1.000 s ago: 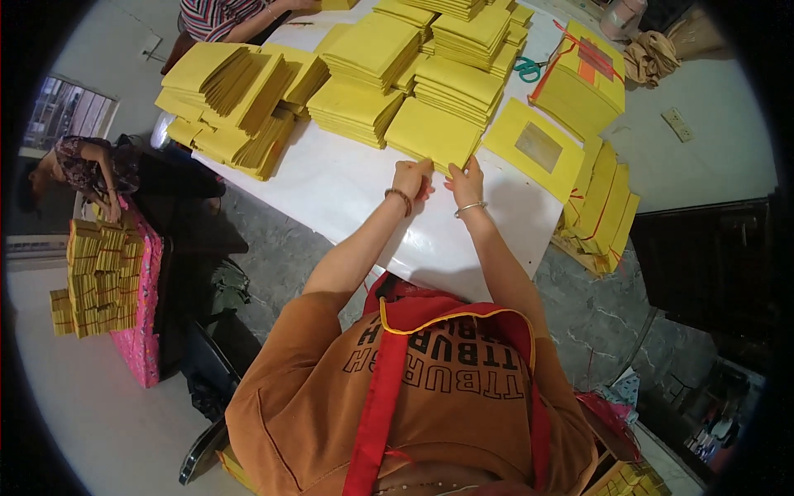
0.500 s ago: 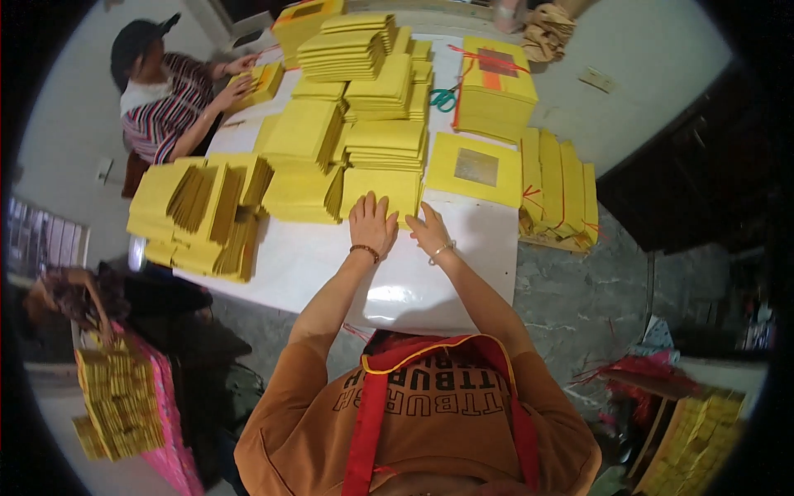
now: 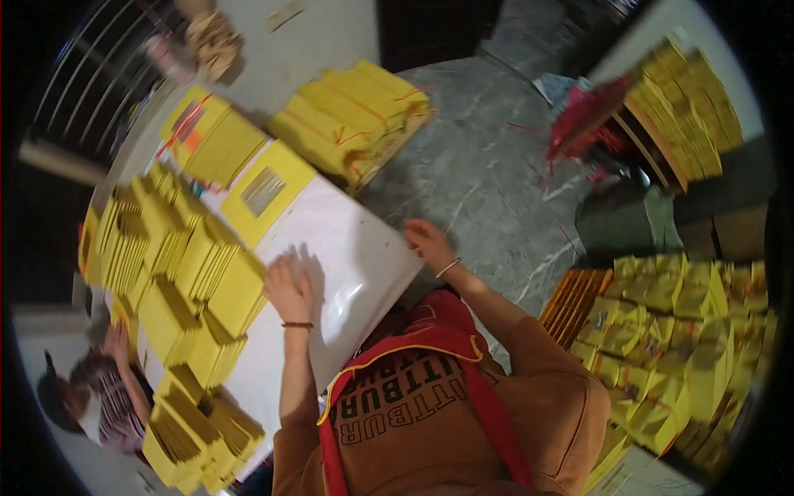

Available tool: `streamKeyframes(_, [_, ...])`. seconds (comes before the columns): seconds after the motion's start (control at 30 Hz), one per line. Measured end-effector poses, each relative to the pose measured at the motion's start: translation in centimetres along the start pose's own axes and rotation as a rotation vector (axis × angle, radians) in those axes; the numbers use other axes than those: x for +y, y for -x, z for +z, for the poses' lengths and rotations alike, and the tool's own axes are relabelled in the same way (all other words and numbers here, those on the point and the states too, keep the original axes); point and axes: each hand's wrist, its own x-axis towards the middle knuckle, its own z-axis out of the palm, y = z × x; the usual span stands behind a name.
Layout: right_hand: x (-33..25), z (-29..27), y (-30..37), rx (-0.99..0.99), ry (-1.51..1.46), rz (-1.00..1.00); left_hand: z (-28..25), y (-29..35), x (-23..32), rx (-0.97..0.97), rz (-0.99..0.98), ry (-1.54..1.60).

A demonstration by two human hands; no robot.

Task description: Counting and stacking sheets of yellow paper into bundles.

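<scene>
My left hand (image 3: 288, 288), with a brown bead bracelet at its wrist, is spread over the white table (image 3: 368, 248) at the edge of a stack of folded yellow paper (image 3: 231, 289). Whether its fingertips touch the stack I cannot tell. Past the table's right corner, my right hand (image 3: 428, 244) is held with loosely bent fingers apart and nothing in them. It wears a pale bangle. Beyond my left hand lies a flat yellow piece (image 3: 291, 172) with a grey rectangle on it. Several more folded yellow stacks (image 3: 165, 314) cover the table's left side.
Bundles tied with red string (image 3: 343, 116) stand beyond the table. Right of me are an orange slatted crate (image 3: 576, 306) and many yellow packets (image 3: 645, 331). A red bundle (image 3: 579, 124) lies near a wooden rack (image 3: 657, 149). Another person (image 3: 103, 401) works at the table's far left.
The view has swung to the right. My left hand has come off the top of the yellow stack to its edge. My right hand has moved away from the stack, past the table's corner.
</scene>
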Motion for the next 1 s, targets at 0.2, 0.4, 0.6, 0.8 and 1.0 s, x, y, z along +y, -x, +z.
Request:
streamKeyframes(0.2, [0.6, -2.2, 2.4, -0.110, -0.127, -0.101, 8.2, 1.2, 12.3, -0.190, 0.211, 0.194])
streamKeyframes(0.4, [4.2, -14.3, 3.4, 0.147, -0.133, 0.020, 13.5, 1.1, 14.2, -0.162, -0.012, -0.192])
streamKeyframes(0.6, [6.6, -25.4, 5.3, 0.348, -0.027, 0.315, 13.3, 0.1, 16.0, -0.193, -0.034, -0.185])
streamKeyframes(0.8, [5.4, -24.1, 1.0, 0.135, 0.030, 0.290, 11.7, 0.4, 16.6, -0.100, -0.009, -0.200])
streamKeyframes(1.0, [-0.3, -10.4, -1.8, -0.146, 0.045, 0.106, 11.5, 0.5, 15.6, -0.047, -0.018, -0.127])
